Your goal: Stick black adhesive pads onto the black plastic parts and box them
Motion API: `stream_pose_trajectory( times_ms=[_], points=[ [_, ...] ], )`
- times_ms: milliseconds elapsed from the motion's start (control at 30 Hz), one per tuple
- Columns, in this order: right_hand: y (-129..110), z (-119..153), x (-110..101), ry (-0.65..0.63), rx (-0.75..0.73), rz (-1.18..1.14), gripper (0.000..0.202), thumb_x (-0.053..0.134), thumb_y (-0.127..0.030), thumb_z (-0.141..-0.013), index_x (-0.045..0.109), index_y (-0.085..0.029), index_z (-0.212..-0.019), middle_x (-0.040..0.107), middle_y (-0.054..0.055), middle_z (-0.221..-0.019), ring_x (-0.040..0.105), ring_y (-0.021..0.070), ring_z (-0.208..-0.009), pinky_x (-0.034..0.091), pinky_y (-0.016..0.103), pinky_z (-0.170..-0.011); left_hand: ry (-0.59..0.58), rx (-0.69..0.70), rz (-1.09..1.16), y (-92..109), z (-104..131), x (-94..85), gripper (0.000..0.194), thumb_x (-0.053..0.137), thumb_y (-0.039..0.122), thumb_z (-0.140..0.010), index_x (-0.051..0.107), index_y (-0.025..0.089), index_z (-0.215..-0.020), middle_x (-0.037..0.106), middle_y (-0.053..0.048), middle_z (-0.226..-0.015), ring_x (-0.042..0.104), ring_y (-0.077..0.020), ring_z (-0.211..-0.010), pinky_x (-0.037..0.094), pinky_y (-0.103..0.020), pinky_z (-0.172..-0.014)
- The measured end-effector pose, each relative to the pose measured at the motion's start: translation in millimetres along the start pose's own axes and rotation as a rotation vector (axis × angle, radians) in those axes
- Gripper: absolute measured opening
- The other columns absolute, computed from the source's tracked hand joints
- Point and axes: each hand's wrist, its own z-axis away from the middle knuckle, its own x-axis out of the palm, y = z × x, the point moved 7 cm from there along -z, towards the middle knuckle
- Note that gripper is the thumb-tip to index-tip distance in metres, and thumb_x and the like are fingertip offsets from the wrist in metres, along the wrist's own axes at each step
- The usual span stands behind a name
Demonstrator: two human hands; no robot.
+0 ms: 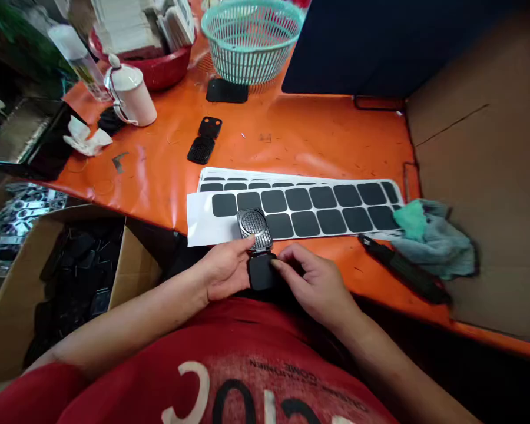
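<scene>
In the head view, the left grip (228, 268) holds the plate (260, 260) by the near edge of the tabletop (318, 132), and the right grip (314, 284) pinches its right side, so it seems best to keep it still and go gently.

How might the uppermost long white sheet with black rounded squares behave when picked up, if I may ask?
The long white sheet looks thin, so it would probably bend when lifted by one end. It may also slide, as it lies askew over similar sheets.
</scene>
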Motion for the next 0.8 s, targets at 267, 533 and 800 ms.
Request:
stream_pose_trajectory(
  times_ms=[267, 533, 800],
  points=[
    [-11, -6, 0, 0.049, -0.112, 0.202, 0.02, 0.052, -0.026, -0.092, 0.053, -0.021, -0.073, 0.056, -0.002, -0.061, 0.049, 0.0127, -0.052, 0.035, 0.024, -0.053, -0.085, 0.435, -0.097, 6, 5, -2.1, 0.032, 0.06, 0.035, -0.092, 0.066, 0.01, -0.111, 0.073, -0.013, -0.11, 0.063, -0.0263, -0.115, 0.042, -0.043, -0.108],
    [25, -13, -4, -0.065, 0.193, 0.028, 0.045, 0.062, -0.061, -0.084, 0.05, -0.022, -0.064, 0.055, -0.002, -0.055, 0.047, 0.0138, -0.051, 0.034, 0.026, -0.049, -0.04, 0.293, -0.004, 8, 7, -7.2, 0.037, 0.039, 0.028, -0.101, 0.061, 0.006, -0.122, 0.073, -0.018, -0.108, 0.068, -0.0266, -0.108, 0.048, -0.046, -0.102],
    [36, -9, 12, -0.188, 0.356, -0.553, 0.051, 0.054, -0.069, -0.086, 0.056, -0.02, -0.072, 0.061, 0.0, -0.062, 0.051, 0.0116, -0.053, 0.04, 0.024, -0.051, 0.015, 0.07, 0.128, 7, 6, -8.1, 0.048, 0.028, 0.035, -0.103, 0.053, 0.005, -0.13, 0.072, -0.021, -0.107, 0.07, -0.0288, -0.102, 0.054, -0.049, -0.093]
  ],
)
